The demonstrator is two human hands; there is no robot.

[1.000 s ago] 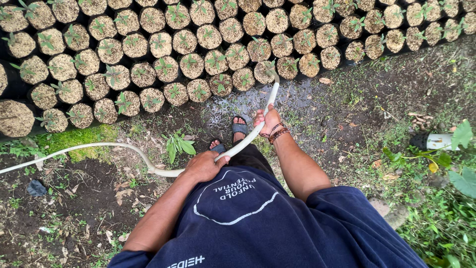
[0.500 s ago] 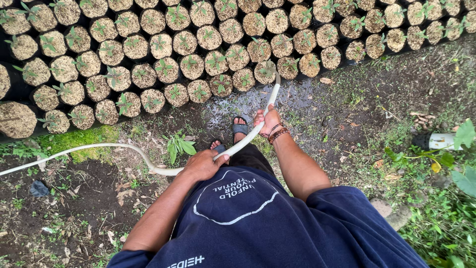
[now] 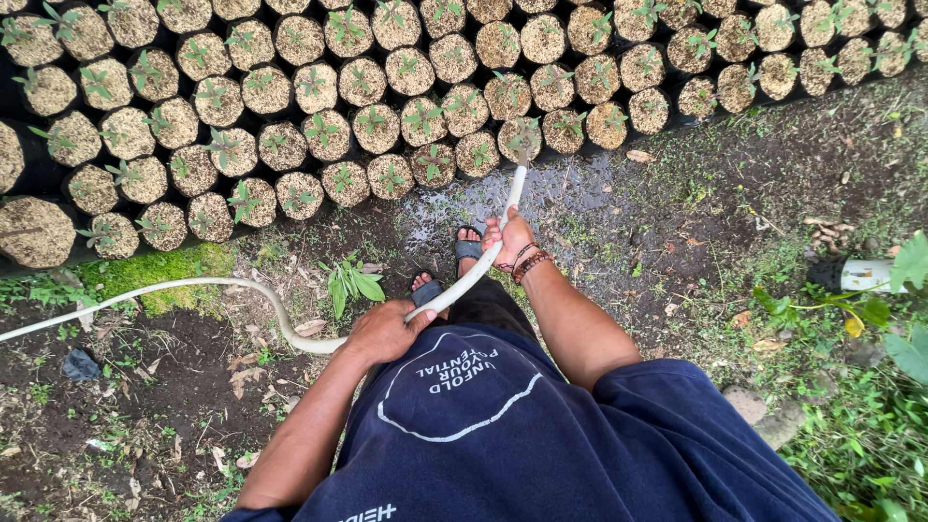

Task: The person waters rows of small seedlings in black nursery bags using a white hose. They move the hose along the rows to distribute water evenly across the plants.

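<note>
White hose (image 3: 242,290): runs in from the left edge across the soil, curves up through both hands, and ends with its tip just short of the front row of seedling bags (image 3: 387,106).

Left hand (image 3: 385,331): clenched around the hose at waist level, just where the hose bends upward. The fingers wrap the hose fully.

Right hand (image 3: 509,237): held further forward, closed around the hose near its outlet end. Beaded bracelets (image 3: 530,261) sit on this wrist. The hose section past this hand points up and slightly right toward the bags.

Seedling bags: black, round, filled with pale fibrous soil, each carrying a small green plant. They stand packed in curved rows across the top of the view.

Ground: dark bare soil with a wet patch (image 3: 503,193) directly below the hose tip. Sandalled feet (image 3: 447,266) stand just behind this patch, between the two hands. A small leafy weed (image 3: 350,283) grows just beside the hose to the left. A white pipe end (image 3: 865,275) lies among green leaves at the right edge.
</note>
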